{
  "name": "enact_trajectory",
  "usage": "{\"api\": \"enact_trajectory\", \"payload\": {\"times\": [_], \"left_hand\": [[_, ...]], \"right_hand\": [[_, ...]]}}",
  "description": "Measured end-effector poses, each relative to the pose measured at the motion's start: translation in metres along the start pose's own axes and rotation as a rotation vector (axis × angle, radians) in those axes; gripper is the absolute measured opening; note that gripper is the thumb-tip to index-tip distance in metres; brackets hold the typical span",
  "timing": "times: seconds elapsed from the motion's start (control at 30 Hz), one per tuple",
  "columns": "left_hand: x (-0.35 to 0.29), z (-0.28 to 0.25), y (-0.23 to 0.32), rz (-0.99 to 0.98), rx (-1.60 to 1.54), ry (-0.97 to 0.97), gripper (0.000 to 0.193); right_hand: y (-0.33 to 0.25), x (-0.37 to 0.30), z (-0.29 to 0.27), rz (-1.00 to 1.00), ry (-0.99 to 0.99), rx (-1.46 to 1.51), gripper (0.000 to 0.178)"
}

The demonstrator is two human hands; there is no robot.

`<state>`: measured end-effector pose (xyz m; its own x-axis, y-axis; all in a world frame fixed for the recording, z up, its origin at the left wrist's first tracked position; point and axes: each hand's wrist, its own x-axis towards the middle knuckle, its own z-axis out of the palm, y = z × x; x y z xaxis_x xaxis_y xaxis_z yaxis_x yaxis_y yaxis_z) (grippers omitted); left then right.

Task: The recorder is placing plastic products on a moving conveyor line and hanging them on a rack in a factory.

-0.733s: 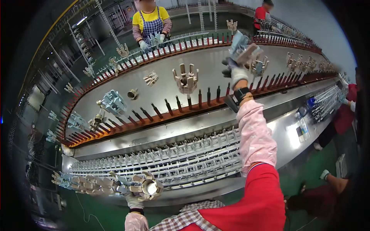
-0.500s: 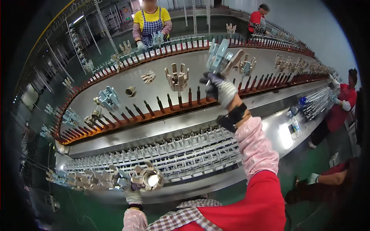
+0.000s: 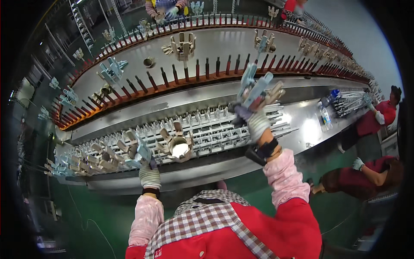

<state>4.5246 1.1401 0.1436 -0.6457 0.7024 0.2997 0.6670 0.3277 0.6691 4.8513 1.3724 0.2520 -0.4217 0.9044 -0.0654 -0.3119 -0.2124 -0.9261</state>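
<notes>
Working left to right along the bench:

Left end of rack: a cluster of tan and pale-blue pronged parts (image 3: 92, 156) is piled at the left end of the metal rack (image 3: 215, 129); too many and too tangled to count.

Left hand: the left hand (image 3: 148, 170), gloved, has its fingers curled around one pale-blue pronged part (image 3: 140, 152) at the rack's near edge, just beside the pile.

Ring fixture: one tan pronged ring fixture (image 3: 176, 142) with a bright centre stands on the rack right beside the left hand.

Rack contents: rows of small metal pieces fill the rack from end to end; number not countable.

Right hand: the right hand (image 3: 254, 118), gloved, is raised above the rack's right half, fingers clamped on a bundle of blue and tan parts (image 3: 258, 90); I cannot tell how many.

Conveyor: the orange-edged conveyor (image 3: 241, 43) behind the rack carries upright pegs and scattered pronged assemblies.

Far right: two people in red (image 3: 375, 121) work at the bench's right end.
</notes>
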Motion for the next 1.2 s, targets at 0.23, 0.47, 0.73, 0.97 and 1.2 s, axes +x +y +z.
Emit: {"api": "enact_trajectory", "payload": {"times": [0.23, 0.47, 0.73, 0.97, 1.2], "left_hand": [[-0.022, 0.016, 0.054, 0.045, 0.228, 0.062, 0.021], [-0.021, 0.009, 0.126, -0.142, 0.258, -0.167, 0.025], [-0.021, 0.029, 0.098, -0.067, 0.191, -0.052, 0.027], [-0.032, 0.078, 0.117, -0.3, -0.298, 0.076, 0.027], [-0.05, 0.118, 0.113, -0.359, -0.74, 0.286, 0.032]], "right_hand": [[0.092, -0.034, -0.051, -0.546, 0.084, -1.361, 0.026], [0.132, -0.043, -0.064, -0.226, -0.212, -1.727, 0.027], [0.134, -0.031, -0.077, -0.063, -0.153, -1.524, 0.03], [0.046, -0.056, -0.136, -0.018, -0.329, -0.805, 0.046], [-0.066, 0.009, -0.304, -0.056, -0.387, -0.561, 0.042]]}}
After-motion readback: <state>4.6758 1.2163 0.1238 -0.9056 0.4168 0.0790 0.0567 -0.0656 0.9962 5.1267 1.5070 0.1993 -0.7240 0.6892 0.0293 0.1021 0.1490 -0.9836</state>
